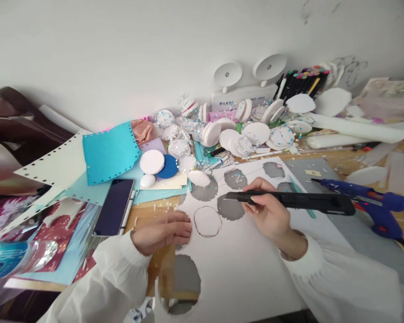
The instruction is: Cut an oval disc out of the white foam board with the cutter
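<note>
A white sheet (235,269) with several round holes cut through it lies on a grey mat (313,166) and the wooden table. A circle (208,221) is drawn in dark line on the sheet, between my two hands. My left hand (164,231) rests flat at the sheet's left edge, fingers stretched out and holding nothing. In my right hand (267,211) is a black utility knife (299,202), gripped by its front end. Its blade points left, over a cut hole above and right of the drawn circle.
Many white discs (229,139) are heaped along the wall. A blue glue gun (373,202) lies at the right. On the left are a phone (113,207), a turquoise sheet (111,152) and a plastic bottle (20,258). Markers (303,85) stand at the back.
</note>
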{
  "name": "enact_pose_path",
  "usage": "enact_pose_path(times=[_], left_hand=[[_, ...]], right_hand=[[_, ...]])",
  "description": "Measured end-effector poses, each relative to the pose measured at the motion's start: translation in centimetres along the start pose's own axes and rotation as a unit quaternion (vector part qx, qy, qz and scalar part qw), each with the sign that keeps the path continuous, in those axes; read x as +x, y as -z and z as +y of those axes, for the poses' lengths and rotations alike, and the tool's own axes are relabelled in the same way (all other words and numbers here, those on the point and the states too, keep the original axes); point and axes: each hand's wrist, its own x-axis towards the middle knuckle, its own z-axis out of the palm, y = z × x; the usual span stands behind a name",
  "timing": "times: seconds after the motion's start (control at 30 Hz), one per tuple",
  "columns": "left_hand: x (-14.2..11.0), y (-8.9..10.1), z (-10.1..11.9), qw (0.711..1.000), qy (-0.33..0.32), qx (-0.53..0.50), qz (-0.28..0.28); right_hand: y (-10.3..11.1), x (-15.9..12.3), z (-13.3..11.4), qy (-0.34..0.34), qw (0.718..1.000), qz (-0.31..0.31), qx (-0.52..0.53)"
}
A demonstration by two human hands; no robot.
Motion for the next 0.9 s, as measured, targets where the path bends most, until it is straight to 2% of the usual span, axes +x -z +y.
enact_pose_path(times=[0.2, 0.37, 0.73, 0.9], left_hand=[[-0.1, -0.3, -1.8, 0.996, -0.07, -0.057, -0.026], [0.5, -0.6, -2.7, 0.993, -0.082, -0.034, -0.073], [1.5, -0.9, -3.5, 0.989, -0.127, -0.006, -0.074], [1.6, -0.9, -2.7, 0.979, -0.186, 0.053, -0.056]], right_hand=[[0.1, 0.1, -0.2, 0.003, 1.0, 0.006, 0.007], [0.3, 0.8, -0.2, -0.002, 1.0, 0.016, 0.012], [0.8, 1.1, 1.3, 0.011, 1.0, 0.001, -0.014], [1.0, 0.6, 1.3, 0.019, 0.998, -0.042, -0.043]])
